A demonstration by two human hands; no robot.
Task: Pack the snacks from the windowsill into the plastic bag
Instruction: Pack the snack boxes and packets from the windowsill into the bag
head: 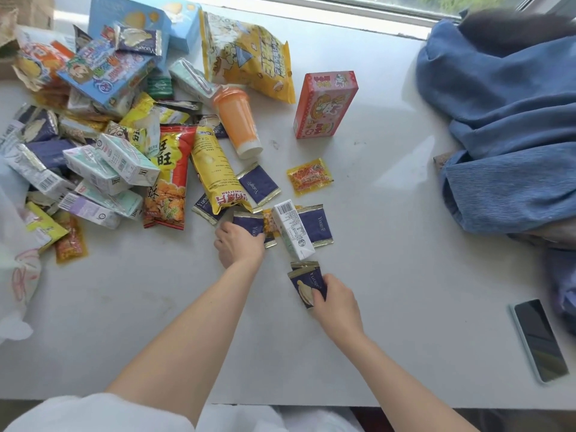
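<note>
White windowsill (389, 213): snack pile (103, 145) crowding its far-left corner, pink box (324, 104) upright mid-sill, blue cloth (505, 126) far-right, phone (540, 339) near the right edge.

My sachets (307, 286) were navy with gold edges. The cup (237, 123) was orange, the box (324, 104) pink-red with cartoon print, the cloth (505, 126) blue, the popcorn bag (249, 57) yellow, perhaps white-patterned.
</note>
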